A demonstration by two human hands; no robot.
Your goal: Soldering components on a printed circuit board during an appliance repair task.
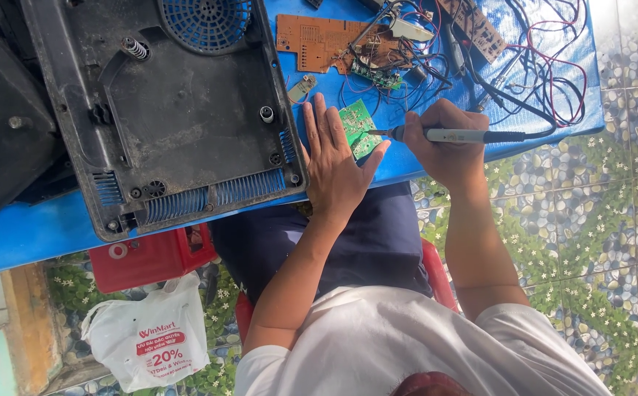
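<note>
My left hand lies flat on the blue table, its fingers resting on the edge of a small green circuit board. My right hand grips a soldering iron with a pale handle. The iron's tip points left and touches the green board near my left thumb. The iron's black cord runs off to the right.
A black plastic appliance base with a blue fan grille fills the table's left. A brown circuit board and tangled red and black wires lie at the far side. A red box and a white plastic bag sit on the pebble-patterned floor.
</note>
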